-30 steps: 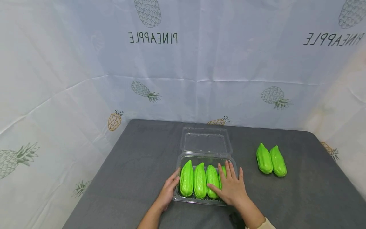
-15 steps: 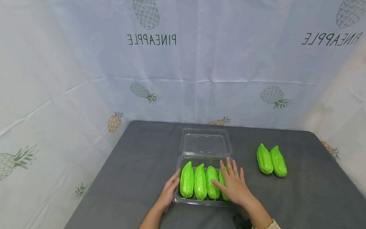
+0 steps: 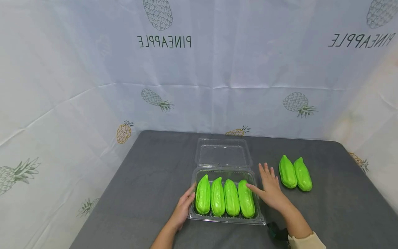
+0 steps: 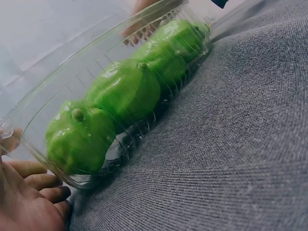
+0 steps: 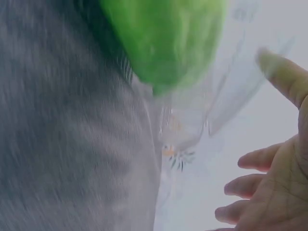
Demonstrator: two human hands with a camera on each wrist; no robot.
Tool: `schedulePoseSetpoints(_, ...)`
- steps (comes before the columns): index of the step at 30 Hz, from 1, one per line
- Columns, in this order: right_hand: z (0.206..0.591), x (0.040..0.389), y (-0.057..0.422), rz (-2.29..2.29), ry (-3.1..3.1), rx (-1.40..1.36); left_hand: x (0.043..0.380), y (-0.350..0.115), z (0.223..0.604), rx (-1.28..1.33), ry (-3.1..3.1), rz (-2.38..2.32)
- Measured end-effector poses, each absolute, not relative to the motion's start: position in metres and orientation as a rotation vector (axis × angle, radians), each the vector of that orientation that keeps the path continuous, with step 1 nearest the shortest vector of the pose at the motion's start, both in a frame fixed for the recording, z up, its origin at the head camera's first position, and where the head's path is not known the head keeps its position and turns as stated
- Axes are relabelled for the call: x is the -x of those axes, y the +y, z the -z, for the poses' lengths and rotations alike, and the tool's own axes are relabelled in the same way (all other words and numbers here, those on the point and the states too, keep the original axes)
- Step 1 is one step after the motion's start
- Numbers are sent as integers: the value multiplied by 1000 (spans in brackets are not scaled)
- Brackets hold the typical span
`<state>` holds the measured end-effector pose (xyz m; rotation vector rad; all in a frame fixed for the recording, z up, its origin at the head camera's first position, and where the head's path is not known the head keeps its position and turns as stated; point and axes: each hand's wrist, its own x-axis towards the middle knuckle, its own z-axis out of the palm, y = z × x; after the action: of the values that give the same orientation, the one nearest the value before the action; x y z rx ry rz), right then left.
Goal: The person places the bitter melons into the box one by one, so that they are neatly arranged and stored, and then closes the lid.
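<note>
A clear plastic clamshell container (image 3: 227,220) lies opened out on the table, its lid (image 3: 223,154) laid back behind it. Inside, several bright green, ridged, elongated gourds (image 3: 218,197) stand side by side in a row, tapered ends pointing away. My left hand (image 3: 182,209) holds the container's left side, the thumb at the rim and the fingers along the wall. Fingers spread, my right hand (image 3: 273,192) hovers by the container's right edge, its thumb overlapping the rightmost gourd (image 3: 246,200) in the head view. The palm shows with nothing in it in the right wrist view.
Two more green gourds (image 3: 287,173) lie together on the grey-covered table (image 3: 149,180), right of the container. A pale curtain (image 3: 211,62) with pineapple prints hangs behind and along both sides. A dark object (image 3: 276,231) sits beneath the right wrist.
My right hand has moved right, off the gourds in the container and toward the two loose ones, uncovering the rightmost gourd in the row. The left hand has stayed put.
</note>
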<state>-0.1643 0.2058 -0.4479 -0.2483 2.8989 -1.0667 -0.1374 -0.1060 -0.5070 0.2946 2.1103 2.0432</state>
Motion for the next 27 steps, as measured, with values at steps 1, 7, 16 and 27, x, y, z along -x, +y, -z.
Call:
schedulePoseSetpoints(1, 448, 165, 209, 1061, 2918, 248, 137, -106, 507, -295, 2116, -2038)
schedulePoseSetpoints(7, 447, 175, 225, 1026, 2990, 218, 138, -106, 508, -299, 2110, -2042)
schedulePoseSetpoints(16, 447, 198, 244, 1043, 3142, 147, 141, -106, 511, -286, 2097, -2051)
schedulePoseSetpoints(27, 449, 221, 270, 957, 3210, 123, 140, -106, 509, -300, 2079, -2079)
